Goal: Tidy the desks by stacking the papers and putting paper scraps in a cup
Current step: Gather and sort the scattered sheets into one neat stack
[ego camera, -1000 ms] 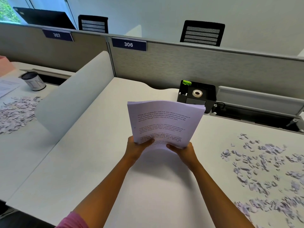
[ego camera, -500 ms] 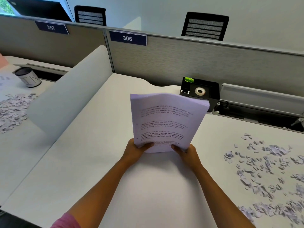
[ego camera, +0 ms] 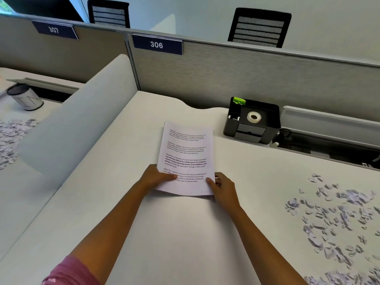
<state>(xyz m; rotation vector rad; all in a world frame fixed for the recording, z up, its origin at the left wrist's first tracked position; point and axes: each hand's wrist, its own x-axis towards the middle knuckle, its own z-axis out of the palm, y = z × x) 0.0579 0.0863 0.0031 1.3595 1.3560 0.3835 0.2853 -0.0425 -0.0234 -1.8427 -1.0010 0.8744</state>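
In the head view, a stack of printed papers (ego camera: 186, 159) lies nearly flat on the white desk (ego camera: 185, 233), its long side running away from the person and its near edge slightly lifted above the surface. The left hand (ego camera: 157, 178) holds the stack's near left corner, thumb on the top sheet and the fingers tucked out of sight beneath. The right hand (ego camera: 223, 187) grips the near right corner the same way, thumb lying on the page and the other fingers curled at the edge; a ring shows on one finger. A pink sleeve (ego camera: 70, 272) covers the left upper arm at the bottom of the frame.

To the right on the same desk, well apart from the stack, paper scraps (ego camera: 333, 221) are scattered in a broad loose patch that reaches the lower right corner. Behind and to the right of the stack, against the grey partition (ego camera: 246, 79), stands a black desk organiser (ego camera: 253, 122) with a roll of tape (ego camera: 254, 116) on top and a green item (ego camera: 239, 101) at its back left corner.

A curved white divider (ego camera: 82, 116) separates this desk from the neighbouring one on the left. There a white cup (ego camera: 25, 97) with a dark rim stands near the partition, and more scraps (ego camera: 12, 138) lie in front of it. Number plates 306 (ego camera: 157, 44) and 307 (ego camera: 53, 29) hang on the partition, with two black chair backs (ego camera: 259, 27) beyond.
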